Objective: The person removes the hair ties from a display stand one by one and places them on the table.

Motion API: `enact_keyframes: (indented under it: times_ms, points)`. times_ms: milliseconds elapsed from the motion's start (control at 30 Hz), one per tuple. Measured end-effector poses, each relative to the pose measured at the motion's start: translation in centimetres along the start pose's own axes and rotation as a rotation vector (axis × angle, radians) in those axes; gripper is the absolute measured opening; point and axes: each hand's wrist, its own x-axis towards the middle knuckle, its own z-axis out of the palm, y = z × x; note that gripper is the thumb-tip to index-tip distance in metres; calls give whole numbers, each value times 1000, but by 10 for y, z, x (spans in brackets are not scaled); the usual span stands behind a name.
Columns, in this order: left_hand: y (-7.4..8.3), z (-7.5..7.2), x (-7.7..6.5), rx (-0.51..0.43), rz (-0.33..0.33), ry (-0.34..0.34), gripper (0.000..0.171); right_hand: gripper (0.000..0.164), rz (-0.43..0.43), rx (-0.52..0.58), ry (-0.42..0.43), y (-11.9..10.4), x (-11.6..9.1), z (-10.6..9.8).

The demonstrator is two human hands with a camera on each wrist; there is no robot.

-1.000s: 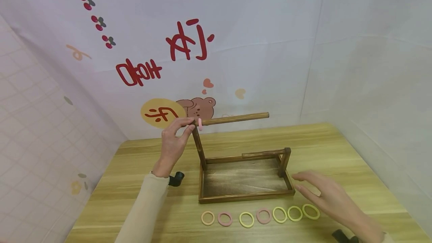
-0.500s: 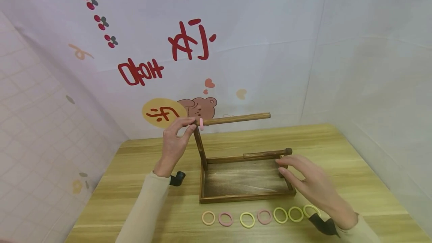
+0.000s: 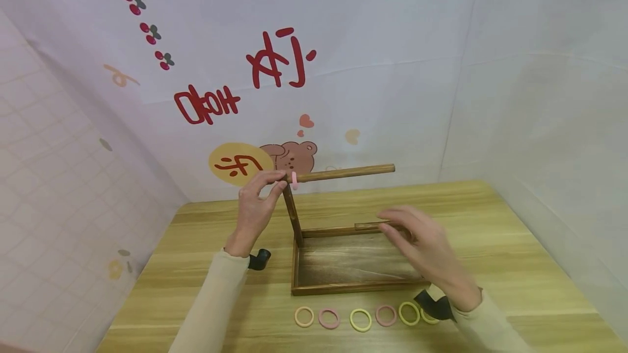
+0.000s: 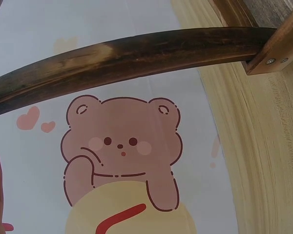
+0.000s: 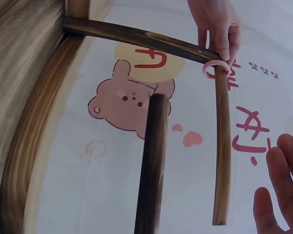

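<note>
A dark wooden rack has a tray-like base, a tall left post and a long upper rod reaching right. Thumb and fingertips of my left hand pinch the corner where post and rod meet. A pink ring hangs on the rod right beside those fingers. My right hand, slightly blurred, overlaps the shorter lower rod in the head view and hides its right post. In the right wrist view, the right fingers are spread and relaxed, holding nothing, apart from both rods.
Along the front of the rack lie an orange ring, pink rings and yellow rings in a row on the wooden table. The right sleeve covers the row's right end. A printed cloth hangs behind the table.
My right hand has moved left and up, from beside the rack's right end to over the lower rod. The left hand keeps its hold on the corner.
</note>
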Motion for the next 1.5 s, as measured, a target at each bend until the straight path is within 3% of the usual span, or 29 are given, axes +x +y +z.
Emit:
enact_keyframes:
  times_ms: [400,700,967,1233,1500]
  points:
    - [0,4,1,12,11,26,22,34,-36,39,44,-5,35,29]
    - [35,-2,8,4,21,23,19,29,-70,42,32,-1,53,48]
    - [38,-3,8,3,15,22,20,31,-54,9,-24,0,66,59]
    - [6,4,2,10,8,24,21,38,-85,-3,-42,2,80,70]
    - [0,0,1,12,0,0,21,32,-114,-37,-105,3,92,81]
